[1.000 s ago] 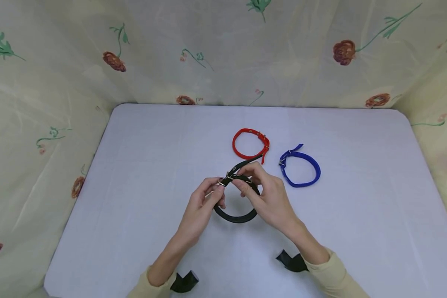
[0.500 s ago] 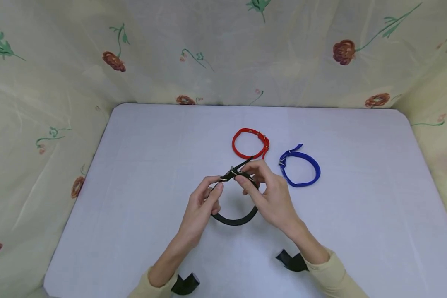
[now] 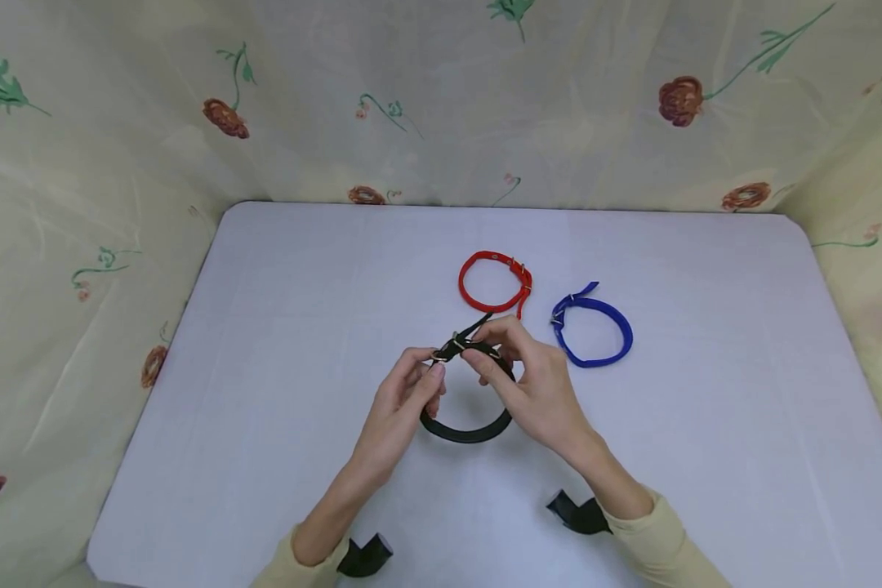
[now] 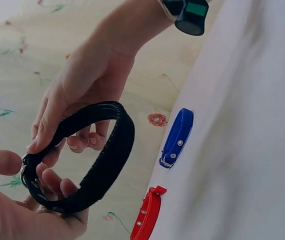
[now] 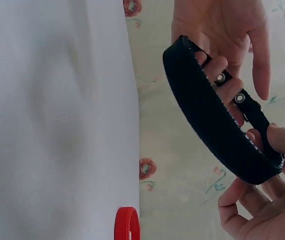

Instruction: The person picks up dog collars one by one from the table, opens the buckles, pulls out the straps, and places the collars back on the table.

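Observation:
A black collar (image 3: 466,436) with a metal buckle and eyelets is held up between both hands, formed into a ring. My left hand (image 3: 391,412) pinches it near the buckle end between thumb and index finger. On the opposite side, my right hand (image 3: 535,388) grips the strap just past the buckle, thumb on the near side. The strap's free tail sticks out beyond the buckle toward the red collar (image 3: 467,286). Its broad band (image 5: 202,115) faces the right wrist camera, with metal eyelets showing on the strap behind. The left wrist view shows the ring (image 4: 125,145) side-on.
The red collar lies buckled on the white table (image 3: 279,327), beyond the hands. To its right rests a blue collar (image 3: 623,335), also looped. Flowered cloth (image 3: 441,90) hangs behind and at the sides. Black wrist camera mounts (image 3: 366,557) stick out from both sleeves.
The black strap's tail tip has shifted left and now shows shorter beyond the right fingers. The ring's lower edge sits slightly lower. Red and blue collars lie where they were.

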{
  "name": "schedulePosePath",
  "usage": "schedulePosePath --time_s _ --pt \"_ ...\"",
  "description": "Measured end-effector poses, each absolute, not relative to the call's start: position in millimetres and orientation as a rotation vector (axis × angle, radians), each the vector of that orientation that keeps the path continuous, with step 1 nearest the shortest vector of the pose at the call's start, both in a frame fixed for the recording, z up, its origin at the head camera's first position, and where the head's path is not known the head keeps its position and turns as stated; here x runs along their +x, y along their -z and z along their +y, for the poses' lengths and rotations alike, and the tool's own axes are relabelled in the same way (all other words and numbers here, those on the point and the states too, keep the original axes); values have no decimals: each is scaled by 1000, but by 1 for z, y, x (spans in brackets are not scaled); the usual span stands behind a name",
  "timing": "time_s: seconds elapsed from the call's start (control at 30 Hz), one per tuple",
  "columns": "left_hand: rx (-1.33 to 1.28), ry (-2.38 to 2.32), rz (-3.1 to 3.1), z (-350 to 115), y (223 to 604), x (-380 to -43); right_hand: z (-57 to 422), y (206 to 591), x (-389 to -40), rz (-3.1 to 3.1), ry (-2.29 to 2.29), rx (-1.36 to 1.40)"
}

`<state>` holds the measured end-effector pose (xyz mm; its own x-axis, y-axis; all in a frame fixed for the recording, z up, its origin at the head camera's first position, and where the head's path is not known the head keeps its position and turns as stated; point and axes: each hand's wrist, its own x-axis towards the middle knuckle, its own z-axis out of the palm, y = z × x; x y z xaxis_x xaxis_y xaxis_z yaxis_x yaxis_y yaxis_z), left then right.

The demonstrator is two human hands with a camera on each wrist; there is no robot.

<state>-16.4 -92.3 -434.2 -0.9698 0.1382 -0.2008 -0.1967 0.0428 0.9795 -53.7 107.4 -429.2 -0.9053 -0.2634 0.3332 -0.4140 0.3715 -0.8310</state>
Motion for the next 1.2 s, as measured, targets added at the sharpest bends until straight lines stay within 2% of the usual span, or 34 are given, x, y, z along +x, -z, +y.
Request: schedulePosePath --time_s 0.7,1.2 --pt "-137 -2018 2128 -92 434 -13 106 430 -50 -2491 -1577 618" --pt "-57 -1997 2153 -93 436 -14 105 433 -51 -2470 -1581 652"
